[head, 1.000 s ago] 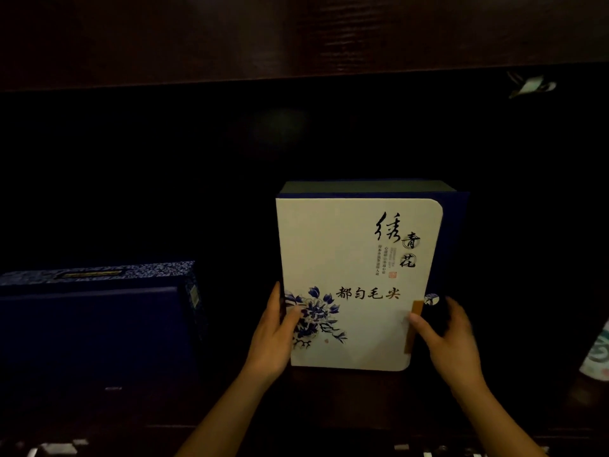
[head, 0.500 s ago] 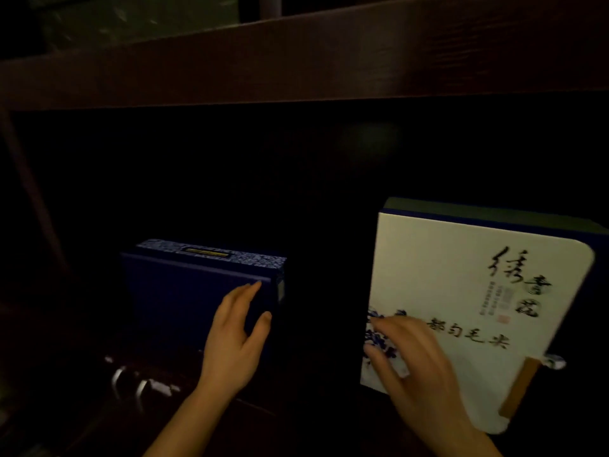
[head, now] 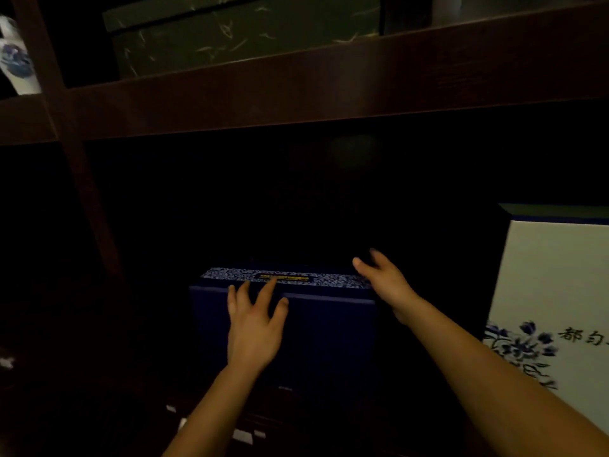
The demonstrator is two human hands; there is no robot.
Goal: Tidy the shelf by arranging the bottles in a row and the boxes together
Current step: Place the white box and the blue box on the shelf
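A dark blue box (head: 326, 338) with a patterned top strip stands on the dim shelf at the centre. My left hand (head: 255, 324) lies against its front face with fingers spread, the fingertips reaching its top edge. My right hand (head: 384, 282) is at the box's upper right corner with straight fingers; contact there is unclear. A white box (head: 560, 301) with blue flowers and black characters stands upright at the right edge, apart from both hands.
A dark wooden shelf board (head: 296, 90) runs across above, and a wooden upright (head: 66, 133) stands at left. A dark green box (head: 237, 31) sits on the upper shelf. A blue and white bottle (head: 16, 57) shows at the far left.
My view has swung left. My right hand left the white box and came over to the blue box's right corner. My left hand moved along its front face toward the top edge.
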